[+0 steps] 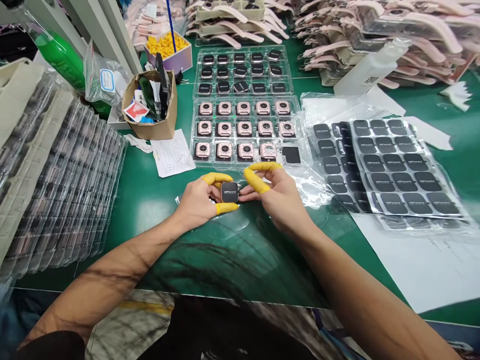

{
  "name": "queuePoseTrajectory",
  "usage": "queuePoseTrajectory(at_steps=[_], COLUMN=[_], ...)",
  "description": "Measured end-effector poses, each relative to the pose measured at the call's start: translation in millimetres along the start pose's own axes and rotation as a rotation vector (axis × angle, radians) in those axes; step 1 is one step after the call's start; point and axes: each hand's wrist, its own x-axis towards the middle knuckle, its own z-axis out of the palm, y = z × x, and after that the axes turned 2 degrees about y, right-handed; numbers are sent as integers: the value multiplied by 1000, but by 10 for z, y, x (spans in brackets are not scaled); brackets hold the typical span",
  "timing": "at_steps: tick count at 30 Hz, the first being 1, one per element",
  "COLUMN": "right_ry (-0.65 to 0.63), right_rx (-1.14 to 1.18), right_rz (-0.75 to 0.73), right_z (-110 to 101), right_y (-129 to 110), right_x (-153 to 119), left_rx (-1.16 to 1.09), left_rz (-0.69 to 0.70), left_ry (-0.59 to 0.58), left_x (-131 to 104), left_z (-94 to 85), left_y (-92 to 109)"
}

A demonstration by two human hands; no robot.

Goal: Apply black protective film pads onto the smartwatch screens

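In my left hand [200, 197], pinched between thumb and fingers, is a square smartwatch case [229, 192]. Its face is towards me and carries a black printed film. Yellow finger cots cover the thumb and a finger of that hand. My right hand [275, 192] is at the watch's right side, its lower fingertips at the edge. Its thumb and index finger, also in yellow cots, are curled together; anything between them is too small to make out. Just beyond lies a clear tray [197, 162] of pink watch cases, back side up, with one front right pocket holding no watch.
Behind it, another tray [240, 95] holds black-faced watches. Sheets of black stickers [393, 162] and a white bottle [369, 70] are at right. Stacked trays [75, 175] stand at left, near a cardboard box [150, 130] and a box of yellow finger cots [165, 44]. Pink straps [375, 30] pile up behind.
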Motion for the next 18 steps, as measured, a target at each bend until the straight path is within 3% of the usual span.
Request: queuePoseTrajectory(at_steps=[2, 6, 11, 14, 16, 18], right_ry=[-30, -227, -171, -210, -116, 75], right_rx=[-57, -189, -202, -184, -174, -205], right_rz=[-52, -78, -66, -80, -136, -250], right_z=[4, 50, 141, 72, -116, -414], right_y=[13, 121, 205, 87, -87, -297], right_x=[5, 23, -28, 2, 123, 323], left_rx=[-18, -65, -46, 42, 174, 391], left_rz=[6, -2, -5, 39, 115, 289], left_ry=[-9, -50, -41, -27, -45, -177], left_x=[1, 17, 35, 23, 4, -26], left_z=[0, 0, -15, -18, 7, 57], left_y=[-4, 20, 24, -3, -13, 0])
